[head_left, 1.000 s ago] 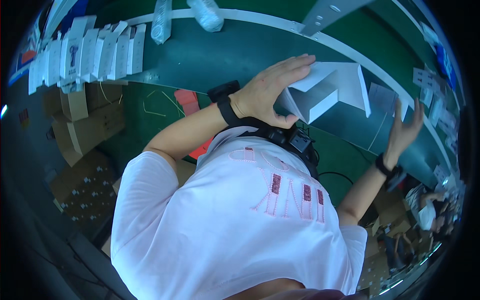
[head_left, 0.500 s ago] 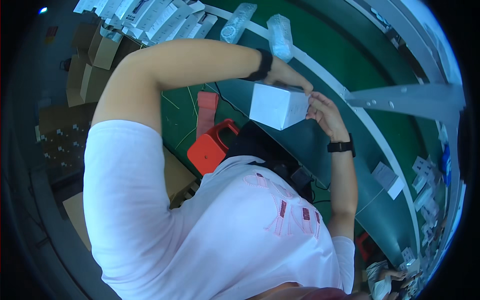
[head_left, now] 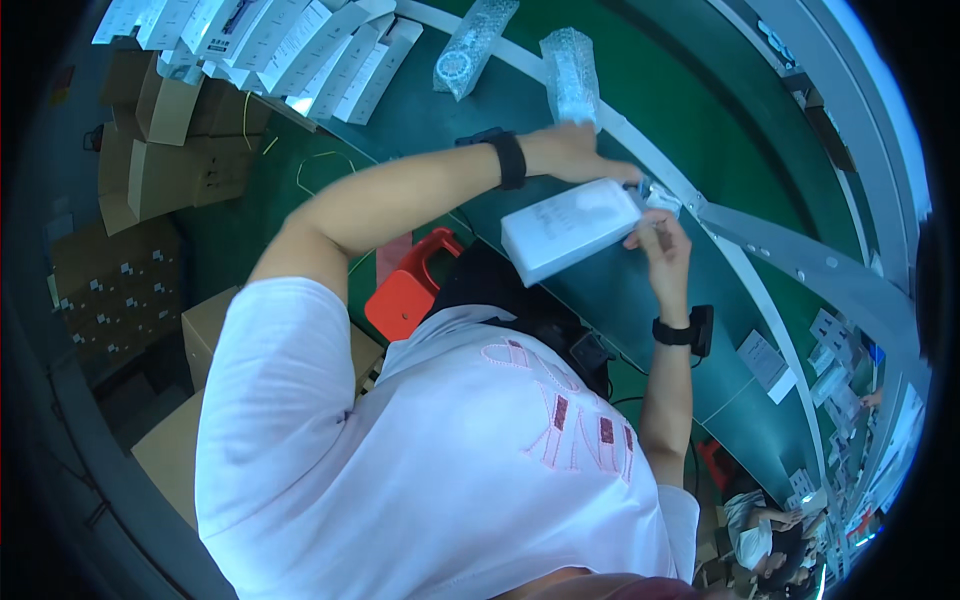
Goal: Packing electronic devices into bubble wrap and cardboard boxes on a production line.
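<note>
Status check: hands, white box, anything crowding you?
Left hand, blurred, and right hand at white box's right end. White box lengthwise, grip unclear. Bubble-wrapped pack close beyond left hand.

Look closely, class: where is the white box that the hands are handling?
In the head view, the white box is over the green table, above and right of the picture's centre, just below the left hand and left of the right hand.

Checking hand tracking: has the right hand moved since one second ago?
Yes: the right hand has moved leftward, closer to the grey metal bracket fixed at the bench's rail.
</note>
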`<state>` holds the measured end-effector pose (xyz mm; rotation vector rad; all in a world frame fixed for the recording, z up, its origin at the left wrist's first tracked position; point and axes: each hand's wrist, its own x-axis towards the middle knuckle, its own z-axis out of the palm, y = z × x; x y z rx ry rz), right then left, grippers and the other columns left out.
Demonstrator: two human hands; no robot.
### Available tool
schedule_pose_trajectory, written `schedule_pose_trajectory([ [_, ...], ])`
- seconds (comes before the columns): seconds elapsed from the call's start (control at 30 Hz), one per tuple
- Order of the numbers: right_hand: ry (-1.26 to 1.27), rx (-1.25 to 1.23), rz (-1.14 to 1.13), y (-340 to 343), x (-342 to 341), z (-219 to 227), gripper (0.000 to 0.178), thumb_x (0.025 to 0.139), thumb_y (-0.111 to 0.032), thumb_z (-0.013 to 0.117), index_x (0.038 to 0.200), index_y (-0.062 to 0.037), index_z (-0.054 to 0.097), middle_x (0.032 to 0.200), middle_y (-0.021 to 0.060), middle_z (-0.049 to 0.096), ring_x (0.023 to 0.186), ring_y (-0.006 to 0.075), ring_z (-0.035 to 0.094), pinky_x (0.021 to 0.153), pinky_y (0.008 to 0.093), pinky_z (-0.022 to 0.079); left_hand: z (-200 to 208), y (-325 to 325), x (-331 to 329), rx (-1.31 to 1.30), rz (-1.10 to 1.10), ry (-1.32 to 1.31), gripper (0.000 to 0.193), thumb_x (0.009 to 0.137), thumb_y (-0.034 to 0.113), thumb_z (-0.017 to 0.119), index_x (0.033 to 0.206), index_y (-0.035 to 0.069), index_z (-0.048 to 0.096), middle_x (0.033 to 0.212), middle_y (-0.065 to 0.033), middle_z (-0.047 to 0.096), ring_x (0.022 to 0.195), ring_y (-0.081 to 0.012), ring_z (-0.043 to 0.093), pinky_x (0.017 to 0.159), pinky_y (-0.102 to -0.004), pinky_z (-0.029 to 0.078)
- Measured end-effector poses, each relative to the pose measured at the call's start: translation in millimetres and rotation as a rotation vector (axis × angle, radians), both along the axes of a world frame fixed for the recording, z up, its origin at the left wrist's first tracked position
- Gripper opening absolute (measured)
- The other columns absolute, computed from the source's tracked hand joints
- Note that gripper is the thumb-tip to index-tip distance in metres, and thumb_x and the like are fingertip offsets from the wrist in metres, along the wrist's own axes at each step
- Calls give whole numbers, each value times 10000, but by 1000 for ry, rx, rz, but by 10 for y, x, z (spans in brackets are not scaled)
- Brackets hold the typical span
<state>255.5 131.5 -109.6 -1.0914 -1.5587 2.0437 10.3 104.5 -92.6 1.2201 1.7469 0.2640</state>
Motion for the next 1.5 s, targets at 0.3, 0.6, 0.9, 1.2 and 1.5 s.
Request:
schedule_pose_trajectory([
  [0.3, -506, 761, 46, -133, -335, -218, 393, 786, 41, 567, 1174, -4, 534, 982, 145, 595, 752, 219, 603, 690, 292, 499, -844, 150, -219, 233, 744, 240, 1070, 637, 371, 789, 1420, -58, 198, 1312, -255, 423, 1131, -367, 512, 955, -413, 436],
  [0.6, 229, 567, -176, 292, -777, 1838, 556, 796, -53, 702, 1297, 25, 473, 1257, 128, 550, 835, 124, 580, 740, 251, 476, 957, -1095, -232, 620, 384, -1039, 842, 673, 264, 742, 1368, -45, 380, 1281, -99, 518, 1180, -181, 496, 1007, -335, 369],
  [0.9, 112, 1420, 85, -327, -927, 2236, 274, 680, -8, 707, 943, -84, 707, 942, 116, 630, 673, 192, 571, 515, 257, 446, 1140, -1288, -93, 354, 562, -1672, 861, 670, 228, 744, 1392, -9, 339, 1291, -120, 520, 1144, -213, 547, 987, -339, 428],
  [1.2, 86, 1434, -73, -448, -915, 2247, 299, 681, -7, 692, 966, -92, 723, 899, 74, 568, 669, 167, 540, 524, 251, 434, 1208, -1372, -118, 437, 403, -1412, 809, 682, 233, 726, 1372, -14, 384, 1286, -111, 528, 1137, -196, 547, 988, -325, 409],
  [1.5, 51, 1245, -329, -576, -695, 1988, 142, 923, -79, 515, 1000, -6, 609, 1173, 212, 512, 1025, 273, 550, 879, 362, 448, 1110, -1332, -77, 579, 330, -1245, 792, 686, 223, 708, 1368, -40, 402, 1372, -149, 447, 1232, -244, 475, 1032, -360, 357],
])
